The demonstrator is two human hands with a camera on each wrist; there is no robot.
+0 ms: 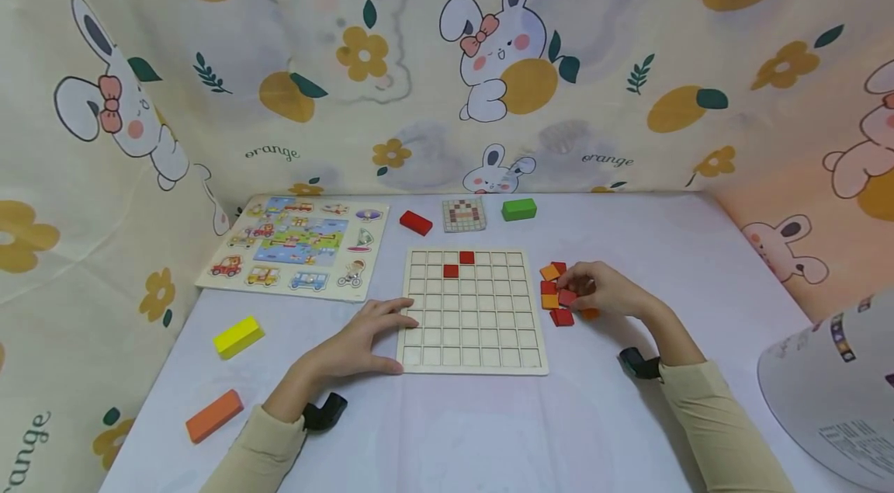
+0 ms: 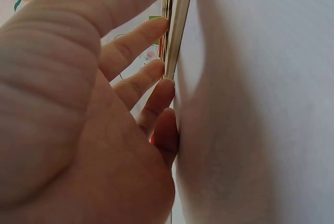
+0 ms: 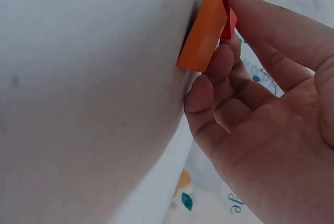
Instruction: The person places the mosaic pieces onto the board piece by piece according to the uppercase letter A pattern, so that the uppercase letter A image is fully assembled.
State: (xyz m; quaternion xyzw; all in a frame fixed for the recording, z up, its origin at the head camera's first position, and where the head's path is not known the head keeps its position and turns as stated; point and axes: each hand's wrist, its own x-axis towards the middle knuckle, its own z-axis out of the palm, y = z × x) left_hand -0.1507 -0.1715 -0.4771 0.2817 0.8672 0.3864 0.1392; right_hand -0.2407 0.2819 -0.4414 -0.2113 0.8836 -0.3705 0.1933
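Note:
A pale wooden grid board [image 1: 473,370] lies at the middle of the table, with two red square tiles [image 1: 466,257] in its upper cells. My left hand [image 1: 352,341] rests at the board's left side, fingers fairly straight over the edge, thumb by the lower left corner. To the right of the board is a loose pile of red and orange tiles [image 1: 549,301]. There my right hand [image 1: 608,291] pinches a red tile [image 1: 567,297] between thumb and fingers, its fingertips partly hidden. Beside those fingers, an orange tile [image 3: 203,33] shows large in the right wrist view.
A small pattern card [image 1: 464,215] lies behind the board between a red block [image 1: 416,223] and a green block [image 1: 519,210]. A picture puzzle board [image 1: 356,276] is at the back left. Yellow [image 1: 239,337] and orange [image 1: 214,416] blocks lie left; a white cylinder [image 1: 831,392] stands right.

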